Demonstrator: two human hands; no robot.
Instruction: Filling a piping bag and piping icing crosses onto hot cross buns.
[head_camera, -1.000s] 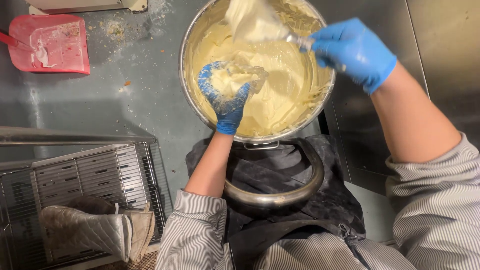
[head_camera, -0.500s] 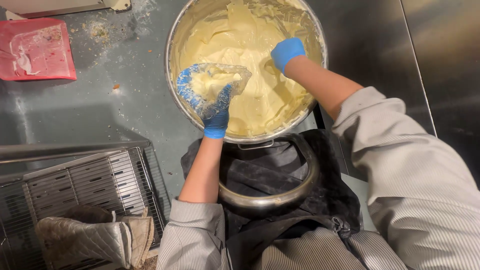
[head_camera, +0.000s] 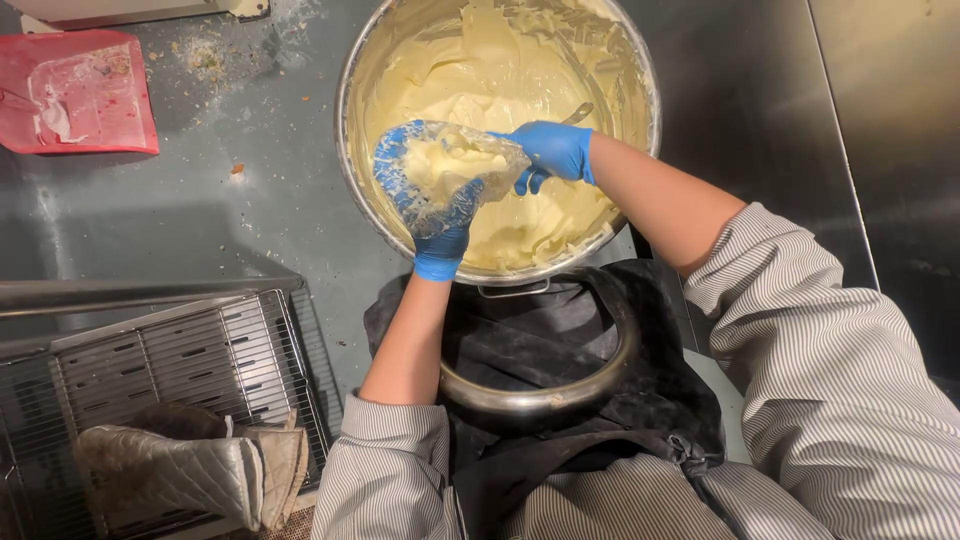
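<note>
1. The left hand, in a blue glove, has its grip wrapped around a clear piping bag, folded open over the fingers and partly filled with pale cream.
2. The right hand has its grip closed on a metal utensil at the mouth of the bag; both are above the large steel bowl of cream.
3. I judge the step is filling the bag; the next move calls for the left grip to keep the mouth open while more cream is carried in.
4. The utensil's working end is hidden behind the right hand, so I cannot tell its kind.
5. On the desk lies a red scraper; quilted mitts rest on a wire rack, cut off at the edge.
</note>
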